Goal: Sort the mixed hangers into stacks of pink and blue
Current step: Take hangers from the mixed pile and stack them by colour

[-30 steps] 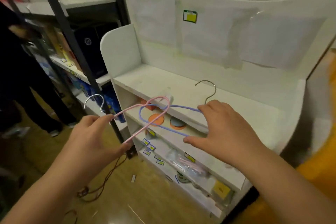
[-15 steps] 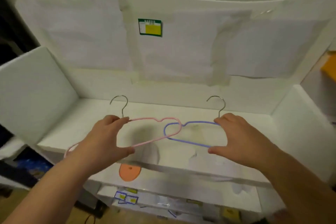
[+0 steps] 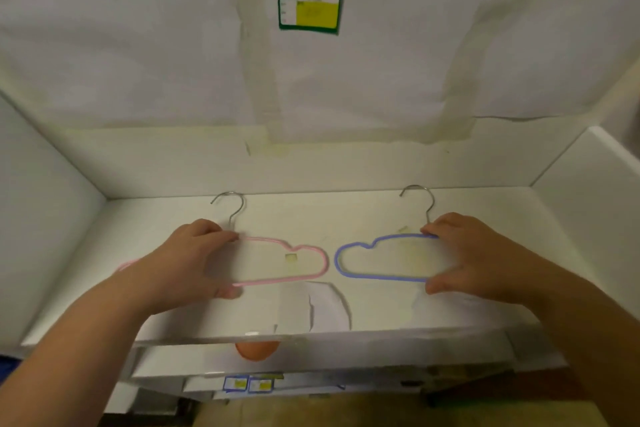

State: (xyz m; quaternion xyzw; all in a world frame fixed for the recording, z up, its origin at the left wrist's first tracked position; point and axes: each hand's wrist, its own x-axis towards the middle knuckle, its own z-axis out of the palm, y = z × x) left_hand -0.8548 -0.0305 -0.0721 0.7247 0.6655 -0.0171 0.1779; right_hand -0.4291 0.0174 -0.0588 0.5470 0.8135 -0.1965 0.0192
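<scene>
The left hand (image 3: 183, 263) gripped the pink hanger (image 3: 287, 262) across its middle, fingers curled over the top bar beside the base of the hook and thumb tucked under the bottom bar; the right hand (image 3: 474, 258) gripped the blue hanger (image 3: 377, 258) in the same way, fingertips on the top bar, thumb at the lower bar. Both hangers were over the white shelf (image 3: 363, 211), pink on the left and blue on the right; whether they lay flat on it or were held just above could not be told. Their rounded ends faced each other near the middle of the shelf, close but apart; a little of the pink hanger's other end showed left of the left wrist, while the blue hanger's far end was hidden behind the right hand. Each hanger's metal hook pointed to the far side, toward the back panel (image 3: 346, 166); the pink hanger's hook (image 3: 232, 208) stood just beyond the left fingers, the blue hanger's hook (image 3: 424, 201) just beyond the right fingers.

On the wall behind, sheets of white paper were taped up, and a green and yellow label (image 3: 309, 8) was stuck high near the middle; below the shelf's near edge an orange disc (image 3: 257, 350) peeked out, and lower still two small blue-edged stickers (image 3: 247, 384) sat side by side.
</scene>
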